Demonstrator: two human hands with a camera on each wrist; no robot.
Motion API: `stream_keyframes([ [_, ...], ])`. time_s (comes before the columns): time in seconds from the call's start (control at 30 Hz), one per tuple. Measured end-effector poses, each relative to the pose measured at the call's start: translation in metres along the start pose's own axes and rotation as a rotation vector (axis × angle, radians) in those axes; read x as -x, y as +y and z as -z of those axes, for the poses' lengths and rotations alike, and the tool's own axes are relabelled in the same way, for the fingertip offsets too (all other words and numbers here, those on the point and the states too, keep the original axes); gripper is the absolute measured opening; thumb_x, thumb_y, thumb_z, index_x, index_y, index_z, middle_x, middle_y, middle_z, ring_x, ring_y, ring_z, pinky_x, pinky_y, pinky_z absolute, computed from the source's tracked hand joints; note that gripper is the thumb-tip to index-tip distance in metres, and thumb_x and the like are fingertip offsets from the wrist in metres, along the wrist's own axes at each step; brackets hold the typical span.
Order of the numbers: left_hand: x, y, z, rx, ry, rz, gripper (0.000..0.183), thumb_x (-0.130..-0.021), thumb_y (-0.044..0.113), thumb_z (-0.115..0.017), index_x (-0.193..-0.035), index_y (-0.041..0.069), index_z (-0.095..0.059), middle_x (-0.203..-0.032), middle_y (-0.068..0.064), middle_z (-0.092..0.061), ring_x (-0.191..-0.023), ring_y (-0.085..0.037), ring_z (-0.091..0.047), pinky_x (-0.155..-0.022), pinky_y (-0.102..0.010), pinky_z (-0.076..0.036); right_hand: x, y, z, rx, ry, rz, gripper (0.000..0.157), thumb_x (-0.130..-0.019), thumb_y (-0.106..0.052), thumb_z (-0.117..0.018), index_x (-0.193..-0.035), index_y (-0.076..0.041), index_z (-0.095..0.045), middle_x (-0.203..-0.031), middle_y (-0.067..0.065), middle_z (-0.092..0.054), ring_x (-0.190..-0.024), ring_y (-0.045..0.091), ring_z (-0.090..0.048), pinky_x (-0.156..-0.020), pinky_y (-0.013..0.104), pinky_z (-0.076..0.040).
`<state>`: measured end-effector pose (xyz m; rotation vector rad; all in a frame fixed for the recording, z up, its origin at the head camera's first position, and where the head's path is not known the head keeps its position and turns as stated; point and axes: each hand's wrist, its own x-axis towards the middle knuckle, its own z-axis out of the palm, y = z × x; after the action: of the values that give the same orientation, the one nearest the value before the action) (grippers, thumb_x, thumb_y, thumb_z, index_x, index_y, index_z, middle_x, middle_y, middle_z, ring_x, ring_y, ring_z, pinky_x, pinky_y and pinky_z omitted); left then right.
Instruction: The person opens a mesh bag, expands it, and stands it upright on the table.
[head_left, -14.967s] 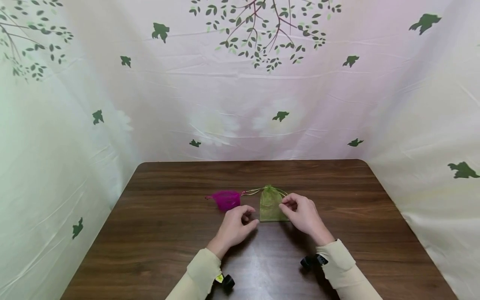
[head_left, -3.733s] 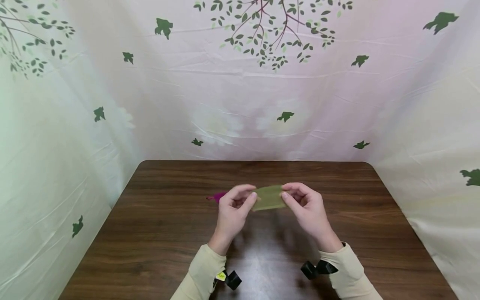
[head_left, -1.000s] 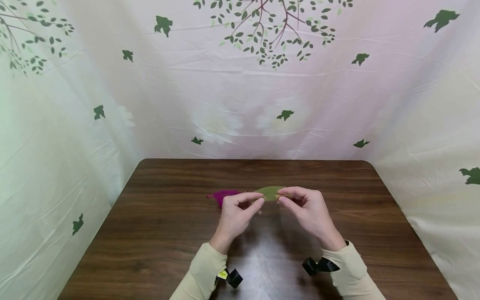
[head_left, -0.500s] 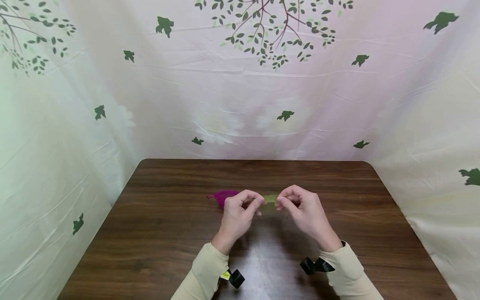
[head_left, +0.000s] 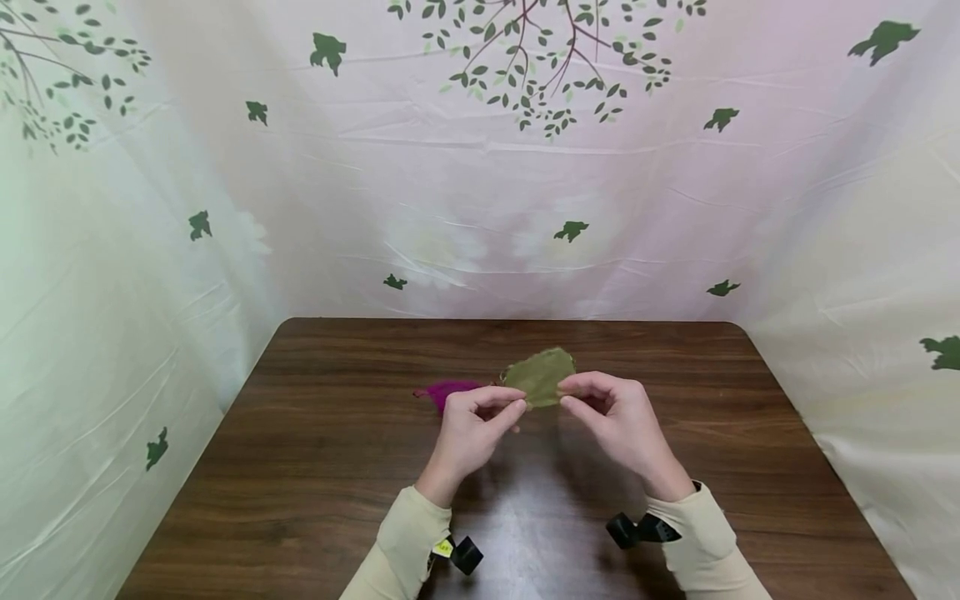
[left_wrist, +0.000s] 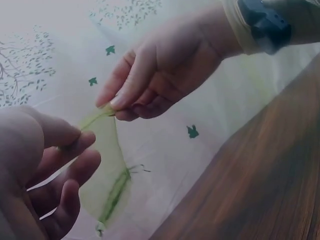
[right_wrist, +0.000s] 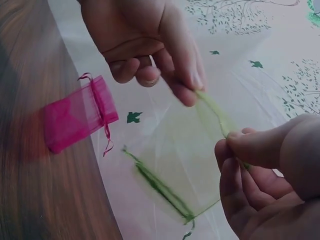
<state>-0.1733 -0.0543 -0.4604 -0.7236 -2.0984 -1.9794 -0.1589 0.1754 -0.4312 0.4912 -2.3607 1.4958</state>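
Note:
A sheer green drawstring pouch (head_left: 542,377) is stretched between my two hands above the table. My left hand (head_left: 471,433) pinches one lower corner between thumb and forefinger. The other lower corner is pinched the same way by my right hand (head_left: 621,425). In the right wrist view the pouch's gathered drawstring end (right_wrist: 162,190) hangs away from the fingers, and the fabric looks see-through. Left of it, a magenta drawstring pouch (head_left: 447,395) lies on the table, partly hidden behind my left hand in the head view; its cord shows in the right wrist view.
The dark wooden table (head_left: 337,467) has rounded far corners. Behind and beside it hangs a pale cloth (head_left: 480,192) printed with leaves and birds. Both wrists carry small black cameras.
Since half a second ago, the green pouch has swung up and spread flat beyond my fingers. Fifteen seconds ago it lay on the table beside the magenta pouch.

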Motion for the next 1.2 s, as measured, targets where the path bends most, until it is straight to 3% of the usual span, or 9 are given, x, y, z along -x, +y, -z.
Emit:
stream_keyframes([
  [0.17,-0.0006,0.0008,-0.0018,-0.101,0.028,-0.030,0.013,-0.098,0.015,-0.077,-0.107,0.008,-0.082,-0.084,-0.007,-0.080,-0.063,-0.021,-0.071,-0.059,-0.026,-0.057,0.0006,-0.0034,-0.0005,0.030,0.020,0.001,0.016,-0.090,-0.001,-0.082,-0.100,-0.012,-0.079,-0.083,0.000,-0.078,-0.065,0.010,-0.067,-0.058,0.021,-0.053],
  [0.37,-0.0002,0.0000,-0.0032,-0.133,0.051,-0.043,0.013,-0.091,0.017,-0.084,-0.103,0.012,-0.084,-0.088,-0.002,-0.081,-0.067,-0.010,-0.068,-0.061,-0.026,-0.057,0.0008,-0.0026,-0.0024,0.055,0.034,0.011,0.013,-0.092,-0.001,-0.080,-0.097,-0.013,-0.077,-0.080,0.002,-0.076,-0.066,0.008,-0.067,-0.060,0.020,-0.054],
  [0.6,-0.0007,0.0016,-0.0038,-0.098,0.065,0.005,0.006,-0.092,0.019,-0.084,-0.096,0.015,-0.082,-0.085,0.000,-0.079,-0.067,-0.019,-0.073,-0.061,-0.029,-0.058,0.0003,-0.0024,-0.0059,0.059,0.006,0.052,0.010,-0.095,0.000,-0.076,-0.094,-0.009,-0.072,-0.076,-0.003,-0.074,-0.065,0.015,-0.070,-0.058,0.021,-0.055],
  [0.8,-0.0007,0.0034,-0.0037,-0.038,0.118,0.072,0.009,-0.086,0.018,-0.090,-0.087,0.013,-0.081,-0.087,-0.002,-0.080,-0.069,-0.021,-0.075,-0.065,-0.032,-0.061,0.0005,-0.0012,-0.0065,0.099,0.015,0.077,0.015,-0.090,0.002,-0.080,-0.091,-0.012,-0.074,-0.077,-0.005,-0.075,-0.066,0.008,-0.070,-0.061,0.019,-0.055],
  [0.93,-0.0007,0.0051,-0.0044,0.032,0.114,0.101,0.010,-0.088,0.009,-0.086,-0.096,0.006,-0.080,-0.087,-0.010,-0.080,-0.065,-0.029,-0.076,-0.065,-0.032,-0.063,0.0014,-0.0009,-0.0054,0.109,0.034,0.086,0.017,-0.088,0.004,-0.082,-0.094,-0.012,-0.078,-0.084,-0.003,-0.078,-0.070,0.009,-0.072,-0.066,0.018,-0.057],
  [1.07,-0.0006,0.0059,-0.0058,-0.026,0.094,0.057,0.015,-0.093,0.004,-0.079,-0.108,0.003,-0.080,-0.092,-0.014,-0.080,-0.062,-0.022,-0.075,-0.064,-0.028,-0.062,0.0009,0.0001,-0.0053,0.131,0.063,0.110,0.019,-0.087,0.006,-0.082,-0.096,-0.011,-0.079,-0.084,-0.005,-0.077,-0.069,0.006,-0.070,-0.065,0.017,-0.057],
  [1.2,-0.0004,0.0044,-0.0073,-0.142,0.081,-0.008,0.013,-0.094,0.005,-0.078,-0.106,0.002,-0.081,-0.090,-0.011,-0.081,-0.060,-0.016,-0.074,-0.061,-0.024,-0.060,0.0002,0.0013,-0.0056,0.154,0.091,0.135,0.019,-0.085,0.007,-0.083,-0.094,-0.010,-0.078,-0.080,-0.004,-0.075,-0.066,0.005,-0.067,-0.062,0.015,-0.055],
])
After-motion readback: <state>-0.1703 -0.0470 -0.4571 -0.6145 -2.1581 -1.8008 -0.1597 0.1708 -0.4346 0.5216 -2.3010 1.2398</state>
